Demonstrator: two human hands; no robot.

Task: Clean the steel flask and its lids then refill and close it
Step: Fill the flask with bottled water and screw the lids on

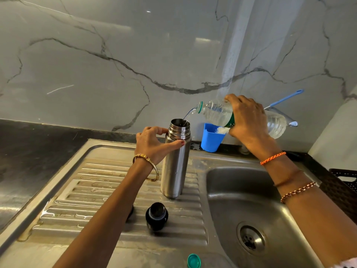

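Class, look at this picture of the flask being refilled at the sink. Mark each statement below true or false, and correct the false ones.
1. The right hand tilts a plastic bottle so that water runs into the steel flask. True.
2. The flask lies on its side in the sink basin. False: it stands upright on the ribbed drainboard.
3. The left hand holds the flask near its neck. True.
4. The flask's black lid is screwed on. False: it lies on the drainboard, in front of the open flask.
5. The green bottle cap is on the bottle. False: it lies near the sink's front edge.
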